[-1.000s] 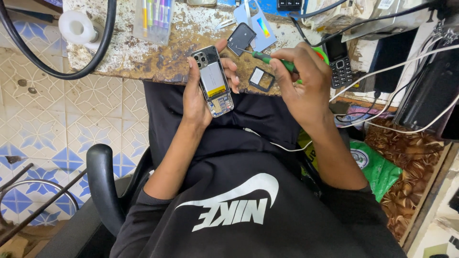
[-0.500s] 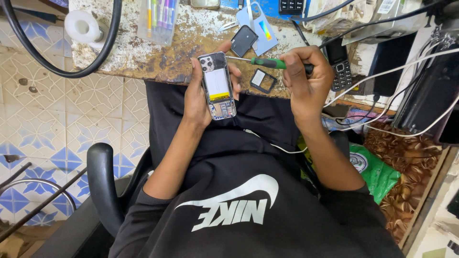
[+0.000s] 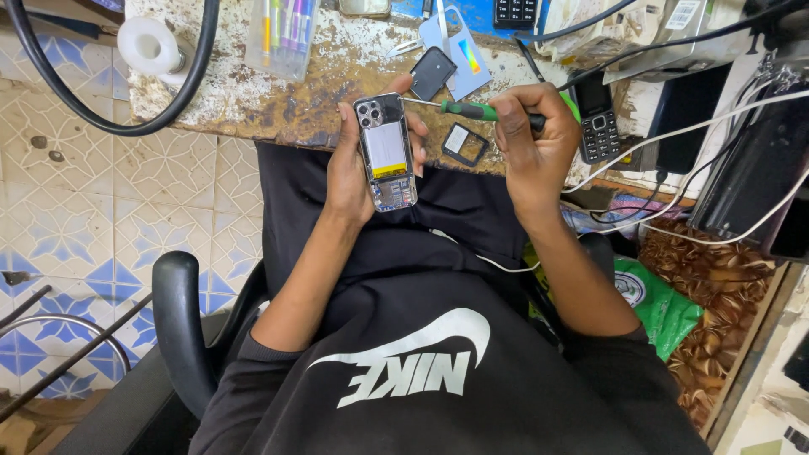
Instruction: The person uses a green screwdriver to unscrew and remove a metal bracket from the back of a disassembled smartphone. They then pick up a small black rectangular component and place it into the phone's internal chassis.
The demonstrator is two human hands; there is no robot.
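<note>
Rust-stained, pitted white worktop [image 3: 253, 109] is running across the top of the view, with blue-patterned floor tiles [image 3: 76, 211] lying to the left of it. A black swivel chair [image 3: 181, 329] is carrying the seated person. A thick black cable [image 3: 181, 93] is looping over the worktop's left part, beside a white tape roll [image 3: 147, 42] and a clear case of coloured pens [image 3: 282, 34].

The left hand [image 3: 350, 173] is gripping an opened smartphone [image 3: 386, 152], fingers wrapped around its edges, back cover off, battery and board showing. It is being held upright just off the worktop's front edge, over the lap.

The right hand [image 3: 531, 143] is closing its fingers around a green-handled screwdriver [image 3: 468, 109], the thin shaft pointing left and the tip touching the phone's upper right edge near the camera cluster.

A black keypad phone [image 3: 597, 122] is lying just right of the right hand. A small black square frame [image 3: 463, 143] is resting between the two hands, and a dark flat cover [image 3: 432, 72] is sitting behind it.
</note>
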